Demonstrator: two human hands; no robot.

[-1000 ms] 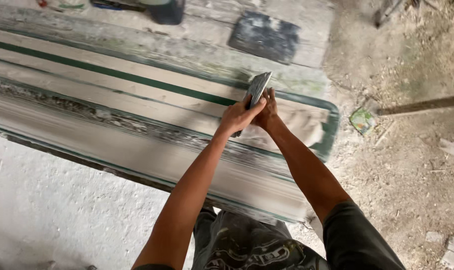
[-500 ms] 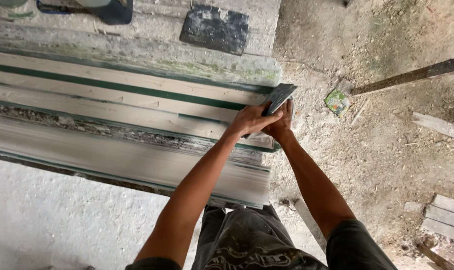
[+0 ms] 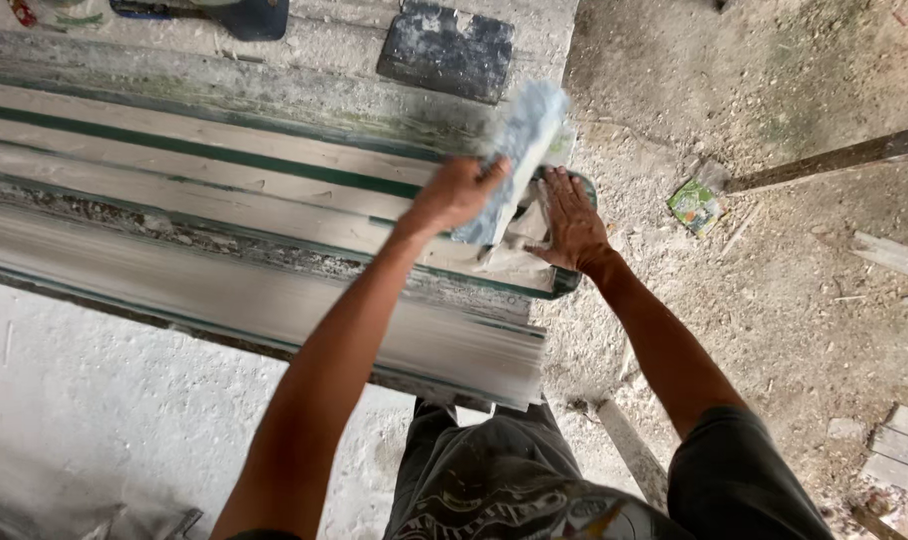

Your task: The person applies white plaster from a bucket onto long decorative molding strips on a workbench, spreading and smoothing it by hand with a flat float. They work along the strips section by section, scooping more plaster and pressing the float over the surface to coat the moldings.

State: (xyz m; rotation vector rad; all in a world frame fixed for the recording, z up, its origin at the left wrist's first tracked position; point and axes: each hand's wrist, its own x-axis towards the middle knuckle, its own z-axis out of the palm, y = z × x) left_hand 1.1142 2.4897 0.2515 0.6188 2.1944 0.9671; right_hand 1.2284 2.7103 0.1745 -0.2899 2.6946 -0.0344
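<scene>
My left hand (image 3: 456,192) is shut on a flat grey scraper blade (image 3: 519,150) smeared with pale plaster, lifted and tilted above the end of a long moulding form (image 3: 224,215). The form has pale stepped bands and thin green stripes and runs from the left edge to the middle. My right hand (image 3: 572,220) lies flat, fingers spread, on the wet plaster at the form's right end, just right of the blade.
A dark rectangular pad (image 3: 446,50) lies on the plaster-crusted bench (image 3: 334,30) beyond the form, with a dark blue tool (image 3: 244,15) further left. The dusty floor at right holds a small green packet (image 3: 696,205), a long wooden stick (image 3: 834,158) and plank ends (image 3: 899,455).
My two hands were together on the blade at the form's end. Now the left hand has lifted the blade up and the right hand has let go and rests flat on the form.
</scene>
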